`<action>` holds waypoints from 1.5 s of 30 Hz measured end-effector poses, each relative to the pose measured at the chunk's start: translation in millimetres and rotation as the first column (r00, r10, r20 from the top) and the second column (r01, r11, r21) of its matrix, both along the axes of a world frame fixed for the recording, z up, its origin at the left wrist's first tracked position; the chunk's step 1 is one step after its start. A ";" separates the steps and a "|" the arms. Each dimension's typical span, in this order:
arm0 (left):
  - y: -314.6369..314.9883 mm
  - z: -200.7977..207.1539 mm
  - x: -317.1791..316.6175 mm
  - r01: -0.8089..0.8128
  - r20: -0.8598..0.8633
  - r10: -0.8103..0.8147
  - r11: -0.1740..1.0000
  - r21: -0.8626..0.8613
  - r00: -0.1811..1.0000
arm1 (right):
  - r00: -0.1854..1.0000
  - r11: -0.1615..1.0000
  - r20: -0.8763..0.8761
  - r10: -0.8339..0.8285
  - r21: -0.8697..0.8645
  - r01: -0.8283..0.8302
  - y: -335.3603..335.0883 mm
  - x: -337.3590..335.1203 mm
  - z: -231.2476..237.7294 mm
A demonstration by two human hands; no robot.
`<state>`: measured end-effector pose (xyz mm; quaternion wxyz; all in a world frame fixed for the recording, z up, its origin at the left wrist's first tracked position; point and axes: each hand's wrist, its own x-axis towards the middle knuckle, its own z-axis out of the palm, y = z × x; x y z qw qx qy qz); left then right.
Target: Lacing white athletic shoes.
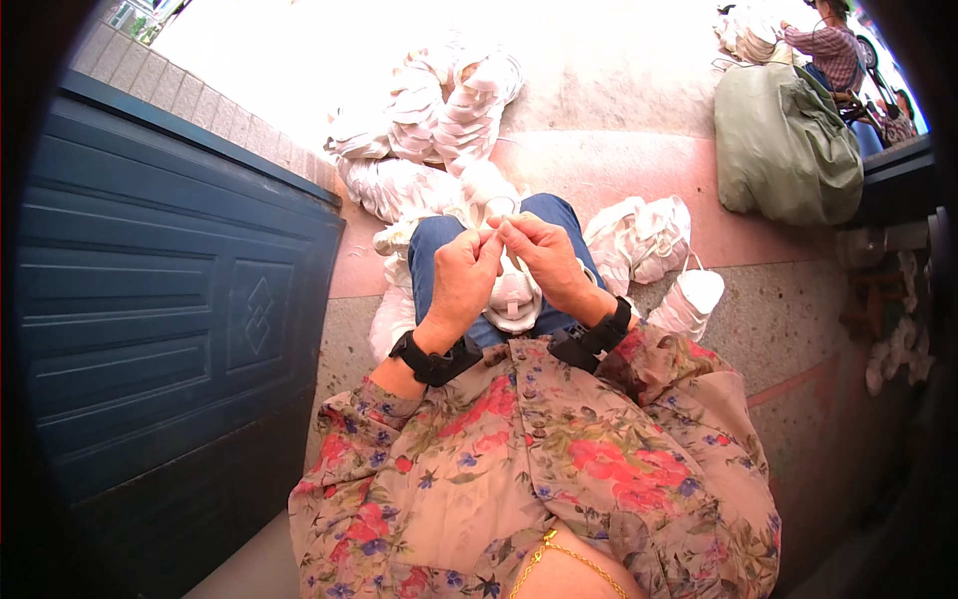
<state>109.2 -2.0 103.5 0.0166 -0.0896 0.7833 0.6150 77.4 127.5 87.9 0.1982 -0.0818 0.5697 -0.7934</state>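
Note:
Both hands meet above my lap, their fingertips pinched close together. My left hand (466, 278) is closed with thumb and forefinger pressed together. Against it, the fingers of my right hand (555, 266) are pinched too. What lies between the fingertips is too small to make out. Under and between the hands, a white shoe upper (514, 299) rests between my thighs, partly covered by the hands. More white material (486, 188) shows just beyond the fingertips, between my knees. Both wrists carry black straps.
A large heap of bundled white shoe uppers (429, 120) lies ahead. A white pile (639, 238) and a white rounded bundle (696, 299) sit by my right knee. A dark blue panelled door (180, 290) stands left. Far right are a green sack (783, 145) and a person (830, 50).

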 end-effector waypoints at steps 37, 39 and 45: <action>-37.7 -63.4 -89.0 0.555 0.210 -0.520 0.703 -0.446 0.828 | 0.663 0.986 -0.745 -0.079 -0.155 -0.056 94.1 -93.9 225.4; -35.2 -60.8 -90.3 0.566 0.257 -0.508 0.685 -0.458 0.822 | 0.653 0.986 -0.753 -0.083 -0.155 -0.053 99.2 -97.1 228.1; -43.4 -80.9 -83.5 0.444 0.326 -0.438 0.894 0.058 0.838 | 0.631 0.987 -0.770 -0.091 -0.155 -0.046 116.0 -104.8 232.2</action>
